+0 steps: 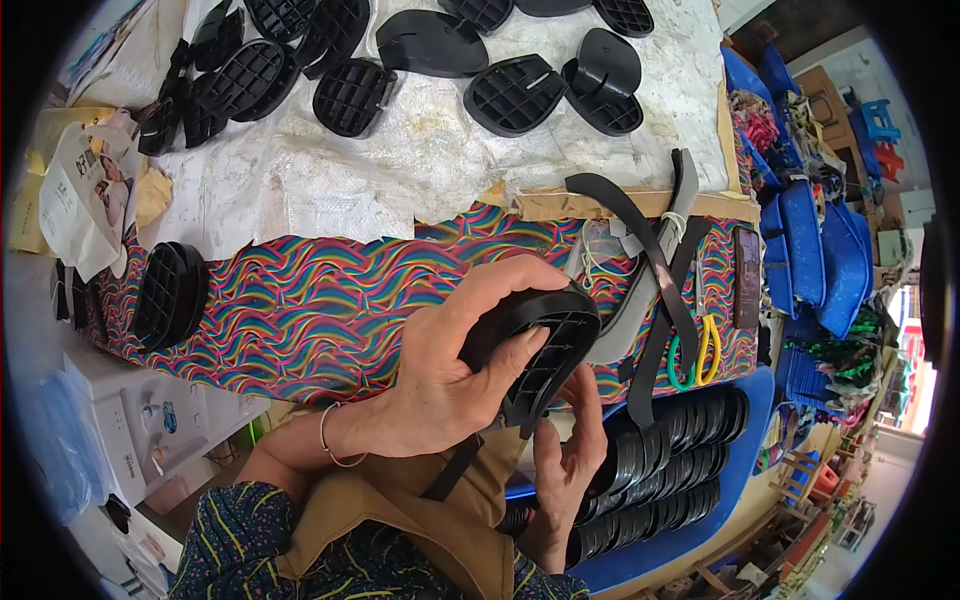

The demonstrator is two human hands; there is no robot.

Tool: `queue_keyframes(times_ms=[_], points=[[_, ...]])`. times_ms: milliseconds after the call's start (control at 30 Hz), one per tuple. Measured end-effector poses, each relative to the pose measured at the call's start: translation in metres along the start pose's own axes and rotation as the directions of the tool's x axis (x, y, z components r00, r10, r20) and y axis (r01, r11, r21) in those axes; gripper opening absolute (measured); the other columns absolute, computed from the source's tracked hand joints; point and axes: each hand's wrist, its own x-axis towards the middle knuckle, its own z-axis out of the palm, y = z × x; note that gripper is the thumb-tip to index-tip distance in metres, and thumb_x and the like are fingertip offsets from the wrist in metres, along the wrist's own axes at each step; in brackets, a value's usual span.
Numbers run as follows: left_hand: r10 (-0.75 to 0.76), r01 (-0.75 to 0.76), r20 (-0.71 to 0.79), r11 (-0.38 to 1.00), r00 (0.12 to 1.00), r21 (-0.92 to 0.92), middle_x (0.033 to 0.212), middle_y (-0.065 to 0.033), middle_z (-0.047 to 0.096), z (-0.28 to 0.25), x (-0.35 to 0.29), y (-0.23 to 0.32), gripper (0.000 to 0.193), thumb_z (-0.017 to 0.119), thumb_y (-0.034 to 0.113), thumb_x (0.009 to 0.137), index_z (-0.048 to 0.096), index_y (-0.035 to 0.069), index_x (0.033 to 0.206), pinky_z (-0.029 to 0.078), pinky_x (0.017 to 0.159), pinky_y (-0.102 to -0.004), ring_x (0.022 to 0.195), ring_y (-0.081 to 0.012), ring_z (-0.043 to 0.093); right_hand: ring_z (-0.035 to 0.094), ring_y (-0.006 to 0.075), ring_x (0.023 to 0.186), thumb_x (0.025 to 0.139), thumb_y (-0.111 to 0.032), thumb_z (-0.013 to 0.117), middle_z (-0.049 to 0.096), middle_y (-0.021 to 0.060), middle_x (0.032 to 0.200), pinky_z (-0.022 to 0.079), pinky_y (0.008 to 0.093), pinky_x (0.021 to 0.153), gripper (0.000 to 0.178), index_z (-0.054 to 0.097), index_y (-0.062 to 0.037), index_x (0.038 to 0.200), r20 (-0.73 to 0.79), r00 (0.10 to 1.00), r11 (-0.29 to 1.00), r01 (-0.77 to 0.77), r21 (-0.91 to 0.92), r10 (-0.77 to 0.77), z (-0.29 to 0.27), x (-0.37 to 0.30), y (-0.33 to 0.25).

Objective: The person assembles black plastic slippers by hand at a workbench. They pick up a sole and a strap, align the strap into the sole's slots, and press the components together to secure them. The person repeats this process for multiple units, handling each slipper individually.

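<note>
My left hand (440,365) grips a black ribbed shoe sole (555,335), thumb on its gridded hollow side and fingers over the outer wall. The sole is held tilted above the front edge of the table. At its lower end is my right hand (568,460), thumb and fingers curled against the rim; exactly what lies between those fingertips is partly hidden. A narrow black strip (455,470) hangs below the sole, in front of my brown apron (400,520).
Several black soles (515,95) lie on white sheeting (420,165) at the back. Another stack (170,297) stands left on the patterned cloth (310,310). Crossed strips (655,270), scissors (707,350) and a phone (746,278) lie right. A blue tray (755,420) holds black curved pieces.
</note>
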Motion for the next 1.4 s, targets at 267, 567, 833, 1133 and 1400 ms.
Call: queue_keyframes(times_ms=[267,567,833,1133,1400], points=[[-0.015,0.014,-0.008,1.0,1.0,-0.021,0.115,-0.0111,0.062,0.0,0.0,-0.003,0.036,0.07,-0.001,0.087,0.057,-0.001,0.121,0.051,0.086,-0.027,0.101,-0.0156,0.063,0.06,0.0206,0.115,0.088,-0.007,0.066,0.061,0.0178,0.129,0.044,0.0319,0.099,0.064,0.039,0.0076,0.145,0.188,0.98,0.928,-0.126,0.35,0.062,0.004,0.003,0.006],[-0.117,0.12,0.03,0.987,0.993,-0.11,0.115,-0.0099,0.062,-0.005,0.005,-0.001,0.036,0.069,0.002,0.088,0.057,0.0,0.121,0.05,0.088,-0.0276,0.102,-0.0156,0.063,0.063,0.0107,0.082,0.091,-0.001,0.065,0.071,0.0138,0.107,0.049,0.0241,0.075,0.043,0.055,0.0069,0.132,0.243,0.97,0.94,-0.064,0.334,-0.02,-0.016,-0.003,0.038],[-0.139,0.13,-0.05,0.98,0.989,-0.149,0.113,-0.0091,0.063,-0.008,-0.004,-0.006,0.038,0.071,0.003,0.086,0.057,0.0,0.121,0.05,0.088,-0.0272,0.102,-0.0146,0.063,0.061,0.0173,0.06,0.085,0.009,0.06,0.069,0.0234,0.091,0.048,0.028,0.057,0.042,0.061,0.0031,0.127,0.092,0.994,0.969,0.085,-0.232,-0.065,0.001,-0.006,0.013],[-0.073,0.07,-0.056,0.996,0.996,-0.053,0.112,-0.0095,0.064,-0.002,-0.006,-0.006,0.036,0.07,-0.002,0.085,0.059,-0.001,0.12,0.051,0.085,-0.0276,0.099,-0.0149,0.064,0.052,0.0114,0.055,0.088,0.006,0.061,0.058,0.0123,0.068,0.043,0.0256,0.053,0.036,0.062,0.0044,0.124,0.041,0.999,0.988,0.032,-0.152,-0.026,0.006,-0.018,0.01],[0.116,-0.114,-0.011,0.987,0.993,0.114,0.106,-0.0152,0.067,0.0,-0.006,-0.003,0.033,0.072,-0.003,0.081,0.062,-0.003,0.113,0.053,0.078,-0.0291,0.092,-0.0216,0.068,0.045,0.0094,0.052,0.088,0.004,0.063,0.052,0.0079,0.06,0.039,0.0247,0.049,0.036,0.061,0.007,0.124,0.041,0.999,0.989,0.027,-0.148,-0.021,0.001,-0.025,0.013]])
